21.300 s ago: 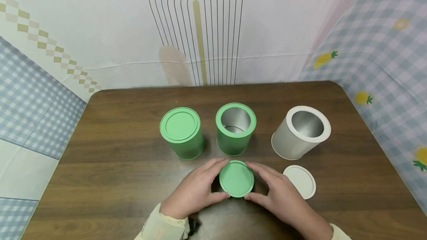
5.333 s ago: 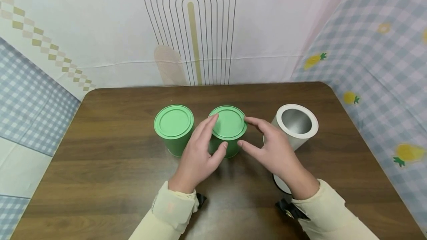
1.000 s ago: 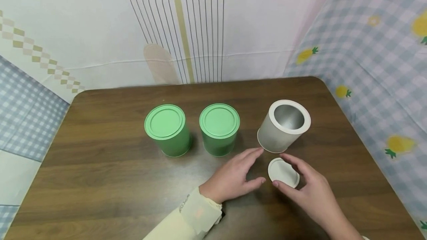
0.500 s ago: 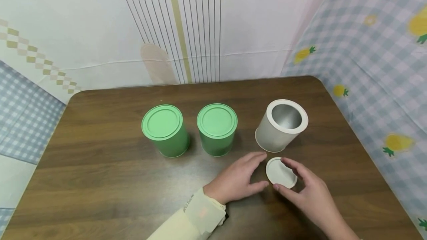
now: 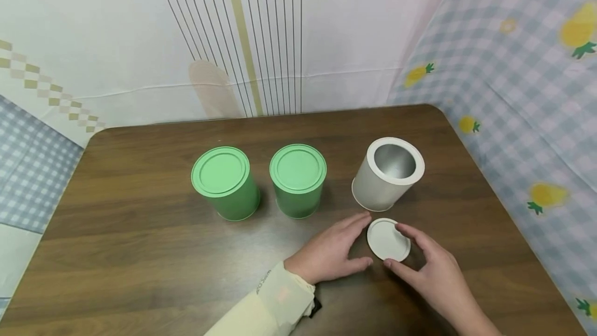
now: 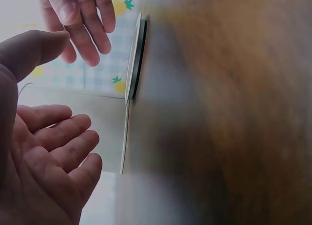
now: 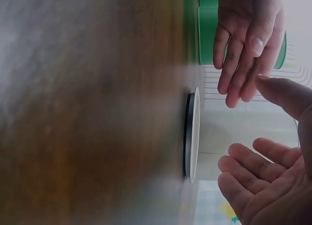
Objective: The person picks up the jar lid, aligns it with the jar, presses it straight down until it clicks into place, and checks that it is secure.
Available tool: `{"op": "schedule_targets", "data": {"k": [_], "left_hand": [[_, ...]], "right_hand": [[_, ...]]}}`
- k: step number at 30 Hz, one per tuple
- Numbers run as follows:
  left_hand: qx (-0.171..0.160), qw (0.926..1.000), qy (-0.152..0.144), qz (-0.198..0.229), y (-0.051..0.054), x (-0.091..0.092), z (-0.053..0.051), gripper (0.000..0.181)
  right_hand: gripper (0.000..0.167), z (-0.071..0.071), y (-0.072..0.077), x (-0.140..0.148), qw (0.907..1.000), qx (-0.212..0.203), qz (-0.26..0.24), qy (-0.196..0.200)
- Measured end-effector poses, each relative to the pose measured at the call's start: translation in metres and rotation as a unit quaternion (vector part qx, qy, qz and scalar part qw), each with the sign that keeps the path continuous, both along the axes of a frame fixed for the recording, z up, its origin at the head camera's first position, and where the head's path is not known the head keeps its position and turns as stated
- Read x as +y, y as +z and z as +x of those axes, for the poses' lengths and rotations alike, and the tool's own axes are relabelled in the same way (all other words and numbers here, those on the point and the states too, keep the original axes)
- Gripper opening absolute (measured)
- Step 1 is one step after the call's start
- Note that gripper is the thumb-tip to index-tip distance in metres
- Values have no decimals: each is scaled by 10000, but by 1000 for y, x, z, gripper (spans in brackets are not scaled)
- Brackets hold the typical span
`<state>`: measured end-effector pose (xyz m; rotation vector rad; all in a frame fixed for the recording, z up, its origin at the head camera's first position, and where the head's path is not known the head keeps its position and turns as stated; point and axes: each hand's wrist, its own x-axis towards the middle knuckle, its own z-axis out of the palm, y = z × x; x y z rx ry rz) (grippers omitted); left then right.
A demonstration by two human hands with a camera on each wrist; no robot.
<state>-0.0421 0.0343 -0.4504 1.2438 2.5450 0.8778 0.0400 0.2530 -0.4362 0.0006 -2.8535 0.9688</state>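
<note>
A round white lid lies flat on the wooden table in the head view, in front of the white can. Both wrist views show the lid edge-on, with a dark band beneath it. My left hand is at its left side, thumb and fingers spread apart. On the other side is my right hand, fingers and thumb extended at the lid's right edge; the wrist views show a gap between the hands and the lid. Behind the lid stands the open white can, its metal inside visible.
Two green cans, the left one and the middle one, stand left of the white can with green lids on. The brown table reaches back to a patterned cloth; a checked cloth hangs at the right.
Earlier, both hands were at a green lid, which now sits on the middle can. In the last second, my left hand has come slightly nearer the white lid; the view has shifted a little.
</note>
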Motion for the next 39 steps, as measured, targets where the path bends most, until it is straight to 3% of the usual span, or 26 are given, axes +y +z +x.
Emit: {"op": "schedule_targets", "data": {"k": [17,22,39], "left_hand": [[-107,9999,-65,-85,-8,8,-3,78],[-221,9995,-53,-208,-10,9,-3,78],[-69,9994,-159,-315,-17,16,-6,75]], "right_hand": [[78,-2,-11,13,9992,-374,116,61],[80,-2,-15,17,9992,-318,247,28],[80,-5,-21,22,9970,-534,519,225]]}}
